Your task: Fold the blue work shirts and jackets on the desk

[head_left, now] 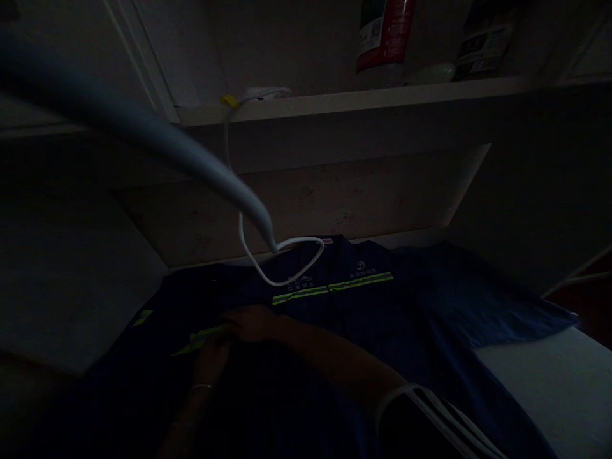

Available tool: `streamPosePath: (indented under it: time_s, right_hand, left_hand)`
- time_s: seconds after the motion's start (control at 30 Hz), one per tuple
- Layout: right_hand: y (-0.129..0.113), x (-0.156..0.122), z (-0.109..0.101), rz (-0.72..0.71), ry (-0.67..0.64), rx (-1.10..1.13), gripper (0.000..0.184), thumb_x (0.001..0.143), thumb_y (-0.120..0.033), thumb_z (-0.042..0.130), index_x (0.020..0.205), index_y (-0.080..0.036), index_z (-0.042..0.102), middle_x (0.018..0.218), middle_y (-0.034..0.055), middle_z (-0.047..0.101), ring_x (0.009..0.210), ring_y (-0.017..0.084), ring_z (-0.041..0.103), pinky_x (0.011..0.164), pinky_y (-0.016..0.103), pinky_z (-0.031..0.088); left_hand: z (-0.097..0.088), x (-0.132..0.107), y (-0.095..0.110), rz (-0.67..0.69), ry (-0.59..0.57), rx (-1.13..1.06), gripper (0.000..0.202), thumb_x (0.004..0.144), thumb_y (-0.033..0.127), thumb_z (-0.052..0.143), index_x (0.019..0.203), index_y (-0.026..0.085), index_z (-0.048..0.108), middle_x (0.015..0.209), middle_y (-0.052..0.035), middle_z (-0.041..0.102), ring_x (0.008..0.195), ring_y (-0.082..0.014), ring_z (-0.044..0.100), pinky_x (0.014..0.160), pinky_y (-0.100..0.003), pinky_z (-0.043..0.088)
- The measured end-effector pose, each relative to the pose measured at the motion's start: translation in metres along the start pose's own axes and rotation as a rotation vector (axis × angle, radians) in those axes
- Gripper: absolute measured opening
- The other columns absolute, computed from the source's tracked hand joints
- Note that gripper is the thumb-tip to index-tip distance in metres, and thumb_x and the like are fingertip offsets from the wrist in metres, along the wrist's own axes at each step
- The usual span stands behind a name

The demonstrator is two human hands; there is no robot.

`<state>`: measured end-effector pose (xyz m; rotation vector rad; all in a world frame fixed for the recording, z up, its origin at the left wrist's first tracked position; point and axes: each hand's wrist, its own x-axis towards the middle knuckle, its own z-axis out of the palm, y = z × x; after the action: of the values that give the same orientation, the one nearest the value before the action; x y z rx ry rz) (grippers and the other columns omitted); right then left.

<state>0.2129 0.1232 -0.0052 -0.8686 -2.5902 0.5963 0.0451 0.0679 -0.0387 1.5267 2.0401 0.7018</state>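
Neon-striped navy jacket (pixel 382 319) lies flat under left hand (pixel 210 358) and right hand (pixel 252 322), grips unclear.

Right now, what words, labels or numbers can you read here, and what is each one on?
Nothing is clear enough to quote.
Jacket: white chest print above the yellow stripe, too blurred to read.
Red canister: label text too small to read.
Dark packet on the shelf: label too blurred to read.

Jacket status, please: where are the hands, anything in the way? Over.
Left hand and right hand on the jacket by a yellow stripe; grip too dark to tell. Jacket spread flat. White cable loops over the collar.
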Motion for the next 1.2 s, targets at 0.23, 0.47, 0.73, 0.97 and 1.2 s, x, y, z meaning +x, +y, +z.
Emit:
streamPosePath:
  time_s: [0.23, 0.47, 0.73, 0.97, 1.2]
  right_hand:
    - [0.052, -0.092, -0.062, 0.111, 0.307, -0.154, 0.037, 0.103, -0.033, 0.036, 0.129, -0.02, 0.058, 0.125, 0.0076, 0.066, 0.115, 0.019, 0.059, 0.1, 0.034, 0.044]
    - [0.156, -0.22, -0.129, 0.579, 0.443, -0.441, 0.042, 0.101, -0.033, 0.037, 0.136, -0.017, 0.053, 0.146, 0.0103, 0.05, 0.133, 0.024, 0.045, 0.113, 0.043, 0.031]
    - [0.25, -0.363, -0.162, 0.941, 0.198, -0.499, 0.052, 0.099, -0.026, 0.03, 0.15, -0.017, 0.038, 0.158, 0.0131, 0.03, 0.142, 0.026, 0.034, 0.113, 0.048, 0.03]
    - [0.266, -0.395, -0.153, 1.15, 0.08, -0.598, 0.051, 0.1, -0.027, 0.024, 0.146, -0.026, 0.045, 0.16, 0.0074, 0.028, 0.147, 0.028, 0.022, 0.114, 0.061, 0.019]
    - [0.27, -0.393, -0.15, 1.198, 0.133, -0.592, 0.055, 0.101, -0.036, 0.019, 0.15, -0.024, 0.039, 0.16, 0.0068, 0.028, 0.147, 0.027, 0.023, 0.114, 0.058, 0.02]
  left_hand:
    - [0.039, -0.001, 0.103, 0.454, 0.26, 0.178, 0.041, 0.091, 0.04, 0.036, 0.115, 0.014, 0.058, 0.118, -0.0167, 0.064, 0.11, -0.0279, 0.06, 0.099, -0.039, 0.045]
    - [0.091, 0.039, 0.131, 0.742, 0.032, 0.549, 0.055, 0.098, 0.039, 0.023, 0.134, 0.013, 0.056, 0.146, -0.0114, 0.051, 0.136, -0.0272, 0.043, 0.118, -0.046, 0.026]
    - [0.097, 0.064, 0.083, 0.363, -0.078, 0.579, 0.059, 0.097, 0.048, 0.017, 0.153, 0.032, 0.023, 0.164, -0.0031, 0.012, 0.15, -0.0329, 0.014, 0.107, -0.08, 0.009]
    - [0.086, 0.062, 0.077, 0.282, -0.156, 0.746, 0.058, 0.097, 0.036, 0.015, 0.153, 0.028, 0.024, 0.164, -0.0012, 0.012, 0.151, -0.028, 0.009, 0.114, -0.071, 0.006]
    - [0.083, 0.053, 0.077, 0.234, -0.14, 0.857, 0.056, 0.095, 0.029, 0.023, 0.15, 0.032, 0.032, 0.164, 0.0, 0.016, 0.151, -0.0313, 0.01, 0.114, -0.068, 0.008]
